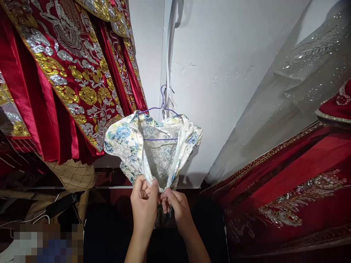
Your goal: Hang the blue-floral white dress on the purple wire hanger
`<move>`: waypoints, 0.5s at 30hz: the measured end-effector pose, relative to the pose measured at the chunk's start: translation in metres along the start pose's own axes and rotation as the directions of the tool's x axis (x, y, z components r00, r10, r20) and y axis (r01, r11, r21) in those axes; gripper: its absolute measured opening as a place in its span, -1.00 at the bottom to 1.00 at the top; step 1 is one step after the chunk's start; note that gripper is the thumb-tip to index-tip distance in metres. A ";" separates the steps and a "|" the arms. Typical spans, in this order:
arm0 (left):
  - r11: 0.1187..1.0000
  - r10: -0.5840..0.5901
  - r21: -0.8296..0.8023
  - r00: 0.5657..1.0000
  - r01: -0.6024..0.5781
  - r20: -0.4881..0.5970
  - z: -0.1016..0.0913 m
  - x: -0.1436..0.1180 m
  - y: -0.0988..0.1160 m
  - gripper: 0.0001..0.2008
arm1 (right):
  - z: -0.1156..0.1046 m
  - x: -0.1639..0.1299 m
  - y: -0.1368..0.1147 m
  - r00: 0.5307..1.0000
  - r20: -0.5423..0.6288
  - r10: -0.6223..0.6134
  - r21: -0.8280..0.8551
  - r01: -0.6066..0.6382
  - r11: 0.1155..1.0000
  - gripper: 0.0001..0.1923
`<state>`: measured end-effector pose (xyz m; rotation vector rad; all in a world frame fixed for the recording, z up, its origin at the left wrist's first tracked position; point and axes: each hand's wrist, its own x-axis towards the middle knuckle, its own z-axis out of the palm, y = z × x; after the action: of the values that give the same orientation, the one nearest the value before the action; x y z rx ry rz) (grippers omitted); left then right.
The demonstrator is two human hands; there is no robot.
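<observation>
A white dress (pixel 123 137) with blue and yellow flowers hangs in front of me on a purple wire hanger (pixel 161 106). Its front opening gapes in a V, showing the patterned inside of the back. At the bottom of that V, my left hand (pixel 145 193) pinches one edge between thumb and fingers. Close beside it, my right hand (pixel 175 204) pinches the other edge, the two thumbs nearly meeting. Whatever fastener lies between the fingertips is too small to make out. Below my hands the lower part of the garment is mostly hidden and dark.
A red garment (pixel 82 73) with gold and silver embroidery hangs at the left. Red beaded fabric (pixel 287 193) and a sparkling pale gown (pixel 274 84) are on the right. Behind the hanger stands a white wall (pixel 219 44). A tan quilted chair back (pixel 71 175) sits lower left.
</observation>
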<state>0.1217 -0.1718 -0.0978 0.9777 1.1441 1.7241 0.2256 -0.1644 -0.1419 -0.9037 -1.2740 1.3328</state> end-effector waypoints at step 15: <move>0.983 -0.079 0.185 0.895 -0.004 0.440 -0.021 0.014 -0.007 -0.71 | -0.007 0.000 -0.006 0.999 -0.042 -0.005 -0.160 -0.002 0.987 -0.50</move>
<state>0.0986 -0.1633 -0.1079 1.3711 1.0145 1.2821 0.2336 -0.1638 -0.1377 -1.0372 -1.3633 1.2166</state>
